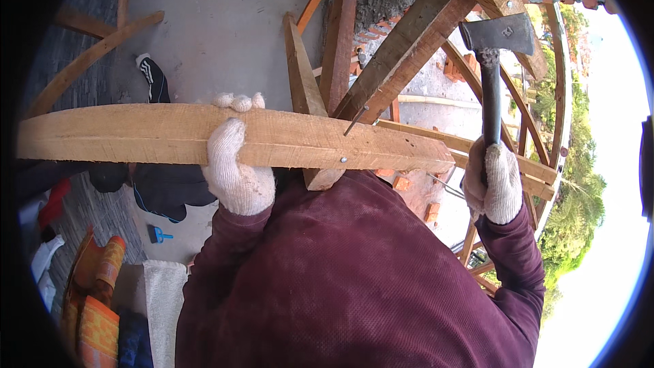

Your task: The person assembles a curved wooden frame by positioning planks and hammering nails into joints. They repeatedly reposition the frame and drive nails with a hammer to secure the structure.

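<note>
A long wooden beam (pixel 136 129) lies crosswise in front of my chest. My left hand (pixel 238 170), in a white knit glove, grips it, with fingertips showing over its far edge. In my right hand (pixel 492 180), also gloved, a hatchet (pixel 492 75) is raised upright by its dark handle, its metal head at the top and apart from the beam. A nail (pixel 355 123) sticks up at a slant from the beam's right part. Nearer me, a round metal nail head (pixel 343 159) shows on its side. Beneath the beam passes a crossing timber (pixel 306 75).
Thick angled timbers (pixel 409 48) rise at the upper right beside rough masonry. Below are a concrete floor (pixel 204 34), dark clothing (pixel 155 78), a blue dustpan (pixel 160 234) and loose bricks (pixel 402 182). An orange patterned cloth (pixel 102 320) hangs lower left. Trees (pixel 579 211) stand beyond the frame's open right side.
</note>
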A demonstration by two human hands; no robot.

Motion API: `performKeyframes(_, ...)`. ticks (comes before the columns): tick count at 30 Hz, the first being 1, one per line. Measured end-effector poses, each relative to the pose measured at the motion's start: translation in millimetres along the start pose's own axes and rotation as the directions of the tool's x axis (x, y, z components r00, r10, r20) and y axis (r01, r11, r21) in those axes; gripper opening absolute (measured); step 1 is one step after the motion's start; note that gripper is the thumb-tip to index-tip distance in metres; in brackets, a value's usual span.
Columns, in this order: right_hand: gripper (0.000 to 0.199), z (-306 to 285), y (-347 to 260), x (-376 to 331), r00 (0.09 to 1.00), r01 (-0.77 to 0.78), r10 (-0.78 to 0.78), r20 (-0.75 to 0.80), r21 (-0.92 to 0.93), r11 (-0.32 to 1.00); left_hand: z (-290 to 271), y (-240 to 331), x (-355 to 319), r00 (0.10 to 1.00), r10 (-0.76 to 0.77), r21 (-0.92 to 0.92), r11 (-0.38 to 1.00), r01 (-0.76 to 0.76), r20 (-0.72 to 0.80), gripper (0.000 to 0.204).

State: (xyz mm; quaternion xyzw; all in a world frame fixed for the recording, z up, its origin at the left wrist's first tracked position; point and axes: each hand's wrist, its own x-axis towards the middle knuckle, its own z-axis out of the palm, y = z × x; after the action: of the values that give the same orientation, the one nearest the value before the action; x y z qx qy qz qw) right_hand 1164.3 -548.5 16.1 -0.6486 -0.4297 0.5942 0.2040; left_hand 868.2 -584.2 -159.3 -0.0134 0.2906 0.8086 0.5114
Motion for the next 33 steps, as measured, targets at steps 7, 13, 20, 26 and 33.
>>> performKeyframes(7, 0.054, 6.4, -26.5, 1.3, 0.987, 0.025, 0.035, 0.157, -0.367, 0.93, 2.2, 2.3, 0.4, 1.0, 0.003, 0.017, 1.0, -0.003, 0.006, 0.041)
performKeyframes(13, 0.039, -2.2, -98.1, 20.7, 0.754, 0.657, -0.636, -0.164, 0.169, 0.735, -0.7, 4.5, 7.9, 1.0, 0.018, 0.031, 0.999, -0.018, 0.017, 0.042)
performKeyframes(20, 0.054, -1.1, -18.8, -12.3, 0.982, -0.079, 0.153, 0.112, -0.489, 0.869, -8.3, 0.1, 7.4, 1.0, -0.019, 0.012, 1.0, 0.02, -0.017, 0.047)
performKeyframes(26, 0.055, 4.3, -5.3, 10.8, 0.965, -0.099, 0.193, 0.177, -0.434, 0.895, -3.1, 0.5, 10.1, 0.999, -0.035, 0.016, 0.999, 0.036, -0.032, 0.046)
performKeyframes(33, 0.014, 0.0, -66.5, 16.6, 0.885, 0.442, -0.45, -0.119, -0.085, 0.893, -0.7, -5.2, 6.2, 0.998, 0.043, 0.075, 0.996, -0.04, -0.04, 0.044)
